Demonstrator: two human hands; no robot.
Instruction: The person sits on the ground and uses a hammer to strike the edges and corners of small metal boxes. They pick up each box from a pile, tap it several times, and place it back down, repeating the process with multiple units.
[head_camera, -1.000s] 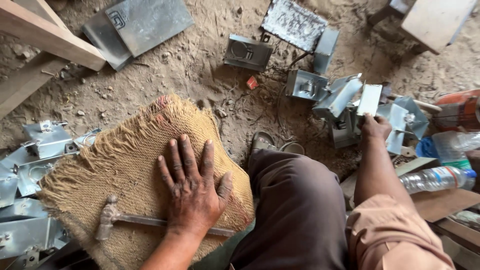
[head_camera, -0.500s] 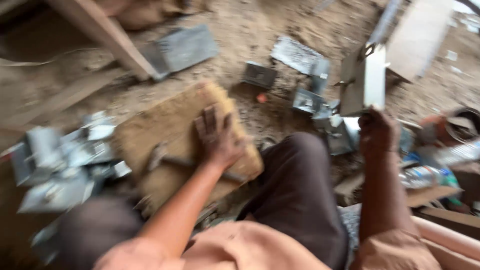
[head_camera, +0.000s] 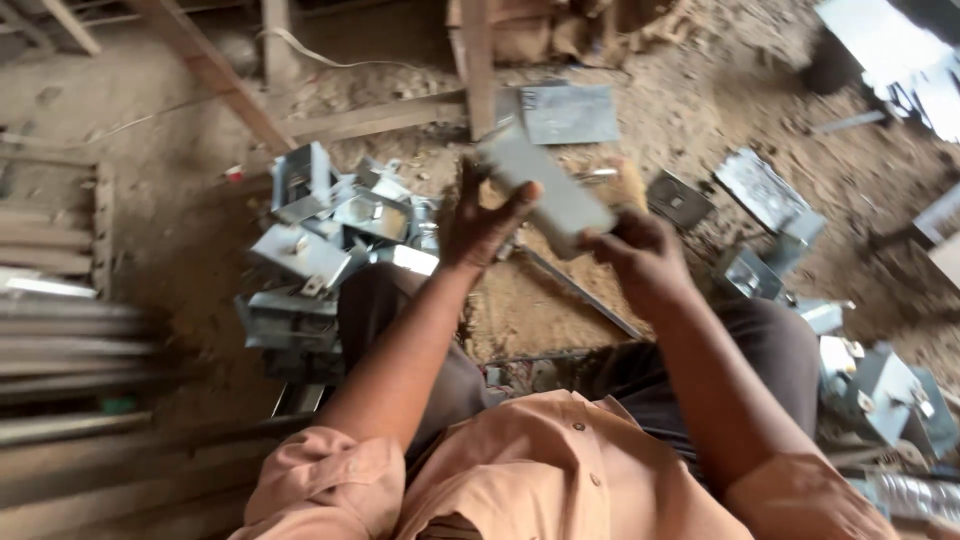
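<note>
Grey sheet-metal piece (head_camera: 545, 190), raised above the sandy floor (head_camera: 780, 110), sits clamped between my left hand (head_camera: 480, 220) and right hand (head_camera: 640, 255); I judge it stiff, light, sharp-edged, best gripped at its ends.

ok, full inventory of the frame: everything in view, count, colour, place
flat metal piece: one, grey, held up between both hands, blurred
bent metal brackets, left pile: many, grey, heaped on the ground left of the left arm
metal brackets, right side: several, grey, scattered on the dirt at right and lower right
metal sheet: one, grey, flat on the ground at top centre
wooden beams: several, brown, crossing the top left
metal bars: several, grey, stacked at far left
dirt floor: sandy brown, all around
plastic bottle: one, clear, bottom right corner
shirt: orange, bottom centre
left hand: grips the piece's left end
right hand: grips its right end
</note>
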